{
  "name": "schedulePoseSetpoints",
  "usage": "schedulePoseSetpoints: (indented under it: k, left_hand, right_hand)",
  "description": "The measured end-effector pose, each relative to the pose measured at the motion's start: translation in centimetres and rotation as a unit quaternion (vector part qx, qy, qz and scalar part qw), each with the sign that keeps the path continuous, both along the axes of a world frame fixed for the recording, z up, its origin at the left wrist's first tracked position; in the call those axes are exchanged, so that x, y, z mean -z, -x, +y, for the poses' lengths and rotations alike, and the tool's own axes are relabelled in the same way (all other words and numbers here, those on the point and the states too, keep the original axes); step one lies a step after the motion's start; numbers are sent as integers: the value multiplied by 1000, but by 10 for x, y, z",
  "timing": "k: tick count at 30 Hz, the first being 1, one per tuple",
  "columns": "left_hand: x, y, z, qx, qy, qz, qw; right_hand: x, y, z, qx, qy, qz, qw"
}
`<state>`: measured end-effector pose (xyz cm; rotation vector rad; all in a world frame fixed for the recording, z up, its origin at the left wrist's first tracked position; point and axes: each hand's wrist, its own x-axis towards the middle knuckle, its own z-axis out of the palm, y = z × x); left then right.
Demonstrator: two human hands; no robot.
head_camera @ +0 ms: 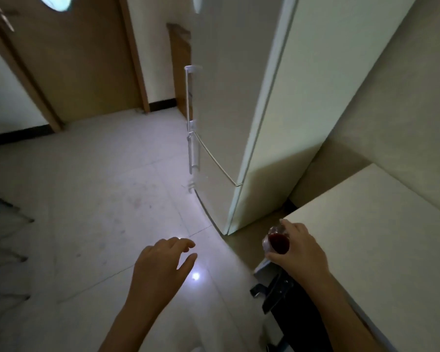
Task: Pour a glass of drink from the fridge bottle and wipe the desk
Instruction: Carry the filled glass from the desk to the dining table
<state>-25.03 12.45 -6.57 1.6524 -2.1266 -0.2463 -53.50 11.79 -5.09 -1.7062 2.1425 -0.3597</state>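
Note:
My right hand [299, 247] is wrapped around a clear bottle [277, 241] with dark red drink in it, held just off the near left corner of the white desk [381, 224]. My left hand [163, 265] hovers over the floor with its fingers apart and nothing in it. The tall white fridge [229, 102] stands ahead with both doors closed, its handles [192, 146] on the left edge. No glass or cloth is in sight.
A dark chair [287, 306] sits below my right arm beside the desk. A wooden door [69, 59] is at the back left. A metal rack's legs [8, 219] show at the left edge. Pale floor tiles [99, 199] spread between them.

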Motion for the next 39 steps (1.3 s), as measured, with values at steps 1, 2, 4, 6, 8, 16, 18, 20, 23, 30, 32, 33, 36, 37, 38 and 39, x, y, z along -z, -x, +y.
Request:
schedulePoseSetpoints:
  k: [1,2,4,6,8,16,18,20,23,30,32,33,36,37,38,39]
  left_hand:
    - [1,-16,3,-22,-2,0,1000]
    - [1,-32,6,-46,-6,1,999]
    - [2,-60,12,-94,-14,6,995]
    - [5,-84,20,-135,-17,12,991]
    - [9,-106,26,-178,-18,19,984]
    - [21,-178,23,-329,-18,21,944]
    - [21,-197,13,-359,-15,14,933]
    - [20,-219,1,-385,-12,2,923]
    - [19,-254,-15,-425,-8,4,905]
    - [11,-321,-26,-533,-46,16,845]
    - [13,-338,-23,-570,-50,25,820]
    - [14,-348,-22,-589,-50,39,806]
    - [14,-385,-21,-628,-42,99,771]
    - [16,-401,-21,-636,-41,104,764]
    - [18,-417,-21,-642,-40,102,759]
    - [20,-435,-20,-650,-39,94,753]
  right_hand:
    - [-1,-16,-7,-18,1,-2,1000]
    - [-1,-32,-14,-40,4,-2,999]
    - [-2,-64,-29,-90,13,1,996]
    - [0,-96,-44,-136,23,2,990]
    - [3,-126,-62,-179,32,3,983]
    - [8,-253,-140,-324,49,9,945]
    - [11,-286,-161,-363,54,6,930]
    - [13,-321,-181,-407,47,10,912]
    - [14,-375,-208,-467,34,12,884]
    - [10,-498,-246,-604,37,13,796]
    - [9,-534,-250,-636,31,10,771]
    - [8,-552,-250,-650,24,8,760]
    - [7,-611,-249,-688,12,2,725]
    - [7,-631,-248,-702,8,-2,712]
    - [7,-652,-245,-714,4,-6,700]
    - [8,-673,-242,-725,2,-8,689]
